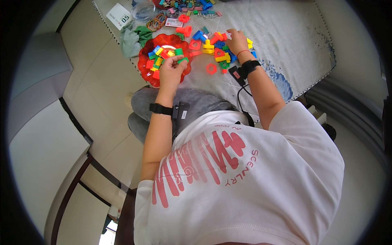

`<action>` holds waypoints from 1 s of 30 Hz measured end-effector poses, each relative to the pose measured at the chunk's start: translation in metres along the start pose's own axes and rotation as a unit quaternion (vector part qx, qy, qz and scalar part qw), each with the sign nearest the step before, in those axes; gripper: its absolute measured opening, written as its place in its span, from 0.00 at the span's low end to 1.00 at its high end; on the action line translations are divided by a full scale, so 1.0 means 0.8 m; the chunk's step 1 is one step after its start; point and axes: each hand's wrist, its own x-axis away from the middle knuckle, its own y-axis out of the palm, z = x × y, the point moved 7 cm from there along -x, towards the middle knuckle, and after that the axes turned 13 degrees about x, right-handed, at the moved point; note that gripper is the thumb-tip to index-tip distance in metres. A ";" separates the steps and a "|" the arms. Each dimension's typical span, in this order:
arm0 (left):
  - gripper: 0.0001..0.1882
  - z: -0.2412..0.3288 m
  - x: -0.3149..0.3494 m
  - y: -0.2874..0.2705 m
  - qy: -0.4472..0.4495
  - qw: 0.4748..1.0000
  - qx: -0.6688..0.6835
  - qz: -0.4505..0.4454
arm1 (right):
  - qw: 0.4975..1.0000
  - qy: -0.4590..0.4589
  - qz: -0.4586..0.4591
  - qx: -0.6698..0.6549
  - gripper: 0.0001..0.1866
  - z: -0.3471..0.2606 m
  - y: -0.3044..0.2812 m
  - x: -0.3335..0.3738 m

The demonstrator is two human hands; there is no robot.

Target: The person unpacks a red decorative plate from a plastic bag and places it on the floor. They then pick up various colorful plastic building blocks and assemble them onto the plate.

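My left hand point(172, 69) is over the right side of a red scalloped bowl point(143, 61), its fingers closed on a green building block point(183, 60). Inside the bowl lie several red, yellow, green and blue blocks point(156, 61). To the right, my right hand point(238, 41) reaches over a loose pile of plastic toy nuts and bolts, its fingers curled in. What they hold, if anything, I cannot make out. Beside that hand are a yellow bolt point(208, 47), a blue bolt point(199, 36) and a red square nut point(195, 44). A red ring-shaped nut point(211, 68) lies nearer to me.
Green cloth point(143, 36), rubber bands point(156, 22), a clear round container point(143, 11) and a white card point(119, 16) lie beyond the bowl. Colourful binder clips point(204, 10) are scattered at the far edge. A black cable point(239, 98) hangs from my right wrist strap. Pale cloth covers the table point(286, 36).
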 end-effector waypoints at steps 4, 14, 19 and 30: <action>0.16 0.002 0.005 0.004 0.011 1.000 0.021 -0.010 | 0.996 -0.034 -0.069 0.034 0.15 0.001 0.024 -0.017; 0.16 0.016 0.010 -0.005 0.005 0.997 0.080 -0.005 | 0.967 -0.066 0.024 -0.245 0.12 -0.047 -0.003 0.012; 0.17 0.014 0.014 -0.010 -0.032 0.991 0.133 0.010 | 0.816 -0.049 -0.265 -0.511 0.16 -0.152 0.007 0.078; 0.17 0.017 0.018 -0.025 -0.053 0.990 0.132 0.017 | 0.809 -0.079 -0.308 -0.494 0.16 -0.178 0.005 0.081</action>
